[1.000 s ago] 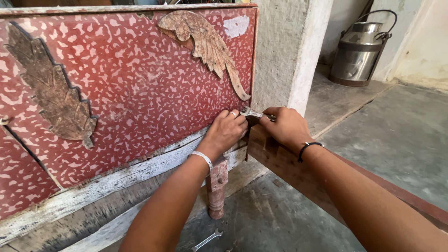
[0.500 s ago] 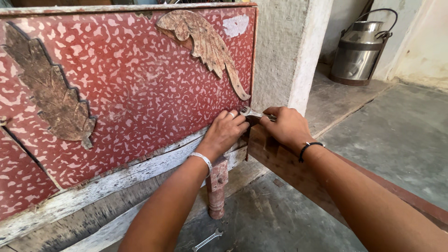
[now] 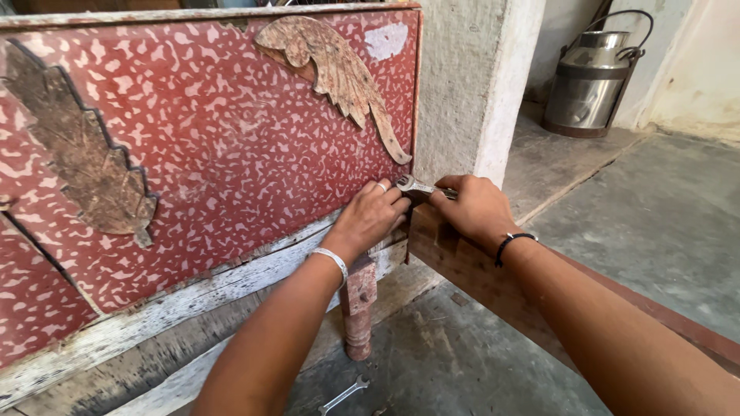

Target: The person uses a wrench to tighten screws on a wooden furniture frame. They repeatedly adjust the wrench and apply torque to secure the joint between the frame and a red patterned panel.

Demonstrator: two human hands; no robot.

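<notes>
My right hand (image 3: pixel 476 209) grips a small metal wrench (image 3: pixel 414 186) whose open jaw sits at the corner where a red speckled wooden panel (image 3: pixel 231 146) meets a brown wooden side rail (image 3: pixel 462 266). My left hand (image 3: pixel 370 216) presses its fingertips against that same corner, just left of the wrench jaw, touching the panel's lower right edge. What the jaw bites on is hidden behind my fingers. A white bangle circles my left wrist and a black band my right.
A turned wooden leg (image 3: pixel 358 316) stands below the joint. A second wrench (image 3: pixel 343 394) lies on the grey concrete floor. Carved wing (image 3: pixel 339 73) and leaf (image 3: pixel 85 154) shapes decorate the panel. A plastered pillar (image 3: pixel 474 85) rises behind; a steel milk can (image 3: pixel 590 77) stands far right.
Both hands stay at the corner joint. The wrench handle has shifted only slightly in my right hand.
</notes>
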